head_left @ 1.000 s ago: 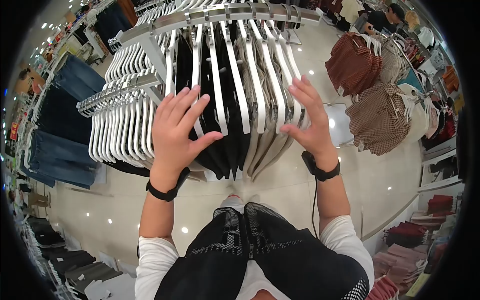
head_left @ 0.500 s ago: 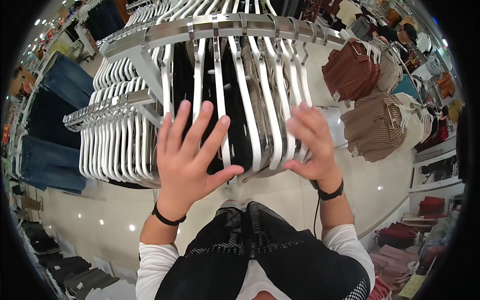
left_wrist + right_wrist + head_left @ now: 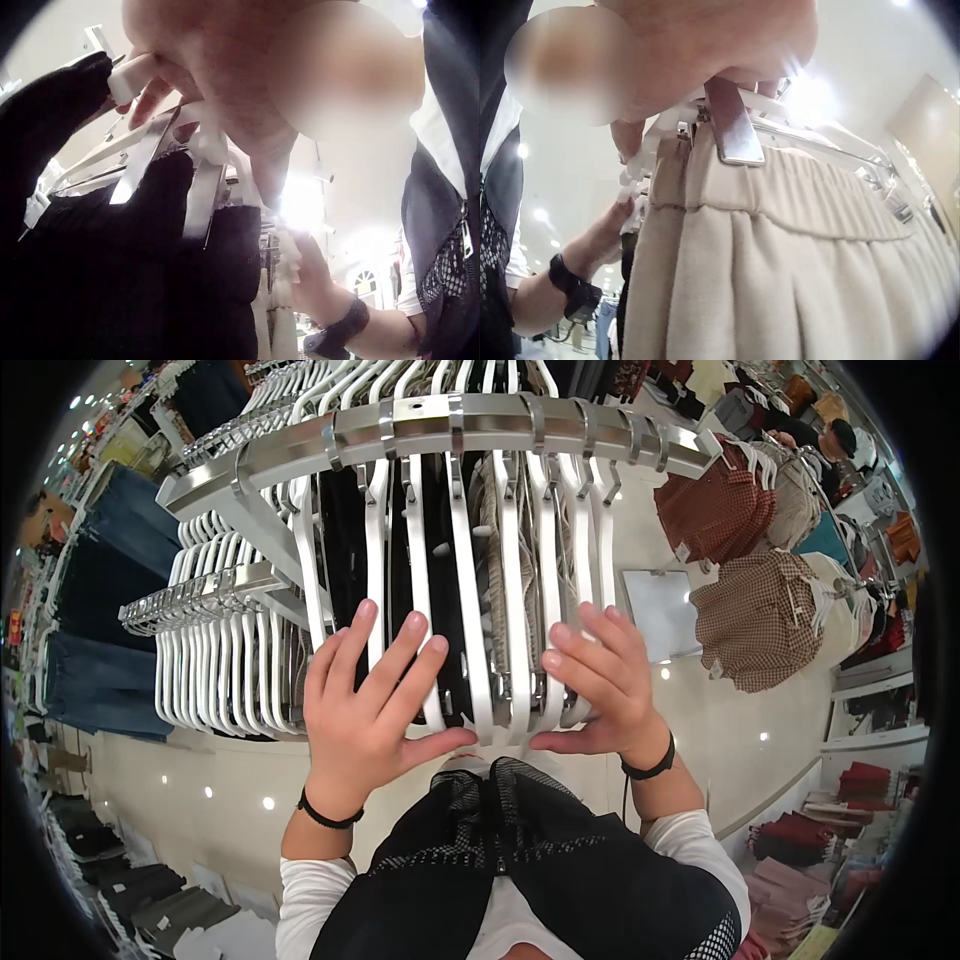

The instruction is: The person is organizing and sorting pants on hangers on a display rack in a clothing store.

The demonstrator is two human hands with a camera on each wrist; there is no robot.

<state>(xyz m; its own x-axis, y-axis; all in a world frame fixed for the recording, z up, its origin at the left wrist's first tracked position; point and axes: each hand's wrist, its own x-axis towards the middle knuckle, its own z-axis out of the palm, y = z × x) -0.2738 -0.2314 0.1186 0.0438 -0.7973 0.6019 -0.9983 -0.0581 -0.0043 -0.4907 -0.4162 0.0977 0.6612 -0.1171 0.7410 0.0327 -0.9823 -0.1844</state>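
White hangers point(image 3: 468, 610) with metal clips hang from a metal rail point(image 3: 420, 432) in front of me. My left hand point(image 3: 362, 720) lies over the ends of the left hangers, fingers spread and thumb pointing inward. Beneath it, black trousers point(image 3: 112, 277) hang from the clips in the left wrist view. My right hand point(image 3: 610, 695) rests at the right-hand hanger ends, its fingers extended and its thumb toward the left one. Beige trousers point(image 3: 780, 240) with a gathered waistband hang below it, a metal clip point(image 3: 739, 127) on the waistband.
A lower rail point(image 3: 205, 595) on the left carries many white hangers. Jeans point(image 3: 110, 610) hang beyond it. On the right, checked garments point(image 3: 755, 615) hang from another rack, and folded clothes point(image 3: 795, 830) fill low shelves. A person point(image 3: 835, 442) is at the far right.
Both hands have come lower in the head view and closer together, thumbs now near each other. The rail and hangers appear larger and lower in view, and the hangers between the hands are closer together.
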